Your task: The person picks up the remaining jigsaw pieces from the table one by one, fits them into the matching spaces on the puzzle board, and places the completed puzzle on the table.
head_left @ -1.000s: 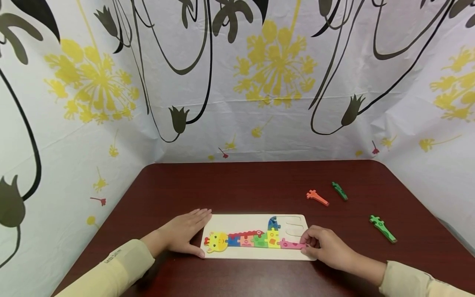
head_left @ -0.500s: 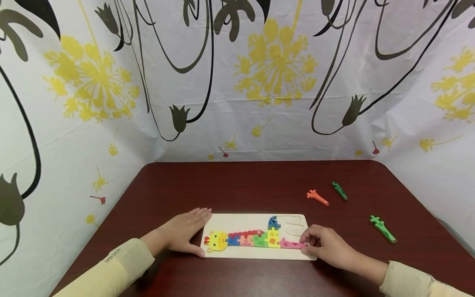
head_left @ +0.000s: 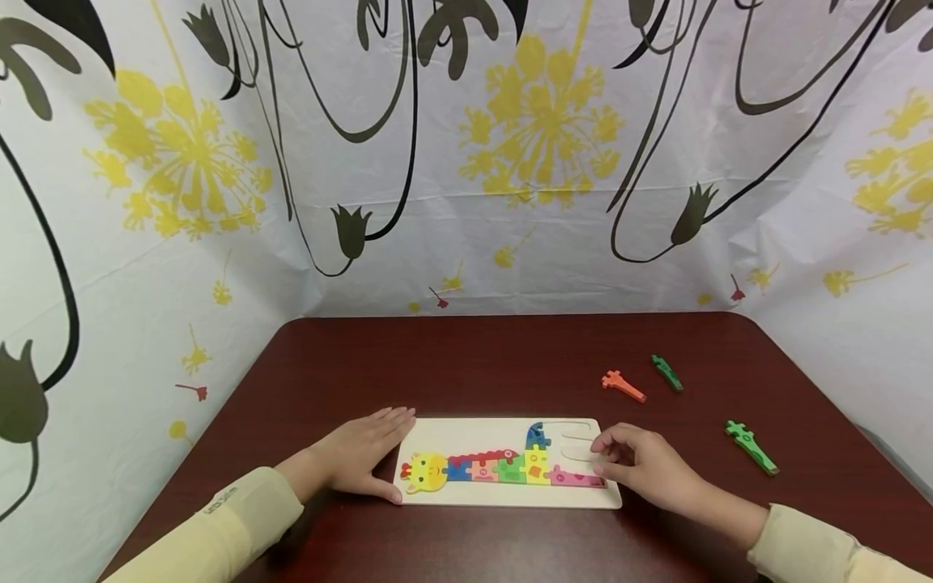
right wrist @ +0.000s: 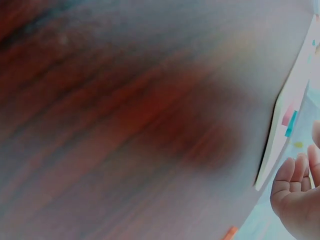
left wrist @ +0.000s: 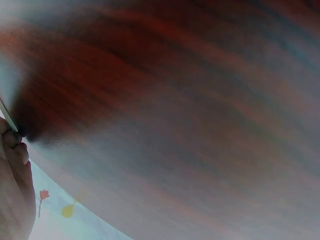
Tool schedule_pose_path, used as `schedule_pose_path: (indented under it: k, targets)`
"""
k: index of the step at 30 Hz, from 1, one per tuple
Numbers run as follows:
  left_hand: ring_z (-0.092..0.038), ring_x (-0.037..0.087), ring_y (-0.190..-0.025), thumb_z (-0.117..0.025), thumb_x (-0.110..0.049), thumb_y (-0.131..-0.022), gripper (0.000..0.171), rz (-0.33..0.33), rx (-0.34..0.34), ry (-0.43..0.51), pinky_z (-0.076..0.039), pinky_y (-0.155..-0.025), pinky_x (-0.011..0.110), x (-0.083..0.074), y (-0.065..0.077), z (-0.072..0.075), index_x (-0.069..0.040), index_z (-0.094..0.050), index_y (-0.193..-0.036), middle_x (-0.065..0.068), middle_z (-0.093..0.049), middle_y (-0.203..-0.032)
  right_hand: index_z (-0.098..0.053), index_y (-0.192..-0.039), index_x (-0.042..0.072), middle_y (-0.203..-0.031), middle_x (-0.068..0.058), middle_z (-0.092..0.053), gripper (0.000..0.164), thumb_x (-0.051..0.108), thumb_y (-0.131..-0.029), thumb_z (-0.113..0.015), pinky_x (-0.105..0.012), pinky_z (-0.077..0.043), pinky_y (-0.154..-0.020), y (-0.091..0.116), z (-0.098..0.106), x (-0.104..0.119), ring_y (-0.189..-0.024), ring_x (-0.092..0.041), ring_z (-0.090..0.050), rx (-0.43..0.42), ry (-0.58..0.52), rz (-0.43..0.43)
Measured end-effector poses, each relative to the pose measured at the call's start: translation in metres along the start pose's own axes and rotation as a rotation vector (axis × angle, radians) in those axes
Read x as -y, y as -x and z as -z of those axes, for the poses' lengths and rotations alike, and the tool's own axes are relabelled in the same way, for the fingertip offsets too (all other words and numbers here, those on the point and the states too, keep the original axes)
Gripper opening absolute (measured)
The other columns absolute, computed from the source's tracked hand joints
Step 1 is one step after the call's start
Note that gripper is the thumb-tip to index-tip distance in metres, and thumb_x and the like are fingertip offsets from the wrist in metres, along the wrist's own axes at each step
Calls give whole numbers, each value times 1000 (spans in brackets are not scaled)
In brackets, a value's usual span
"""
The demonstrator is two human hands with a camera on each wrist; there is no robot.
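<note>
Well, a pale rectangular wooden puzzle board [head_left: 466, 434] lies on the glossy dark-red table [head_left: 437, 364], left hand [head_left: 368, 455] spread against it, right hand [head_left: 647, 465] (fingers loosely bent) at its end, white yellow-flowered sheeting [head_left: 437, 170] behind.

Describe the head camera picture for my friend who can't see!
A multicoloured, unfinished giraffe jigsaw sits in a pale rectangular board on a dark reddish table. A person's left hand touches the board's left edge; the right hand is at its right end. A long orange piece, a dark green piece and a bright green piece lie loose.
</note>
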State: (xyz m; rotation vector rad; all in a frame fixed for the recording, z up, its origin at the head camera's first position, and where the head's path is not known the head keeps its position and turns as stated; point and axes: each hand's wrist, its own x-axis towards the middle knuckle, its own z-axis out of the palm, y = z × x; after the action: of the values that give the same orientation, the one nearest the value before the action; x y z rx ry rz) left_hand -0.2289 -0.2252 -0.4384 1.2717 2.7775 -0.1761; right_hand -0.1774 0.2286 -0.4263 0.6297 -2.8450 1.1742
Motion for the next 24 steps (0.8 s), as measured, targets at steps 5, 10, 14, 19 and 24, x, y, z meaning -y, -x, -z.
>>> schedule_pose_path:
  k: [5, 10, 14, 19, 24]
  targets:
    - [-16, 23, -146, -31, -87, -78, 113, -2, 2, 8, -18, -116, 38, 0, 1, 1, -4, -20, -155, 10, -19, -160, -67, -97, 11, -88, 0, -60, 19, 15, -83, -79, -23, -48, -64, 0, 6, 3, -78, -12, -54, -55, -23, -29]
    - [-14, 22, -146, -32, -87, -78, 114, 1, 9, 15, -17, -116, 37, 1, 1, 0, -5, -19, -155, 9, -18, -161, -68, -96, 10, -88, 2, -61, 19, 11, -81, -79, -24, -48, -64, 1, 10, 4, -78, -10, -54, -147, 6, -30]
    - [-14, 22, -146, -32, -87, -78, 113, -3, 6, 9, -17, -116, 38, 1, 1, 0, -5, -19, -155, 9, -18, -160, -69, -97, 11, -90, 2, -62, 19, 12, -82, -80, -24, -48, -65, 4, 14, 1, -78, -9, -54, -197, 23, -28]
    - [-15, 23, -146, -33, -87, -79, 113, -11, -4, 10, -18, -116, 38, 1, 0, 0, -4, -20, -155, 9, -18, -160, -69, -100, 10, -92, 0, -64, 21, 17, -83, -79, -24, -48, -65, 9, 22, -3, -79, -9, -56, -246, 47, -49]
    - [-14, 23, -146, -34, -86, -79, 113, -15, -1, 19, -17, -116, 38, 1, 0, 0, -4, -20, -155, 9, -17, -161, -67, -102, 9, -89, 2, -63, 24, 19, -84, -78, -24, -47, -61, 15, 31, -10, -78, -8, -55, -308, 84, -64]
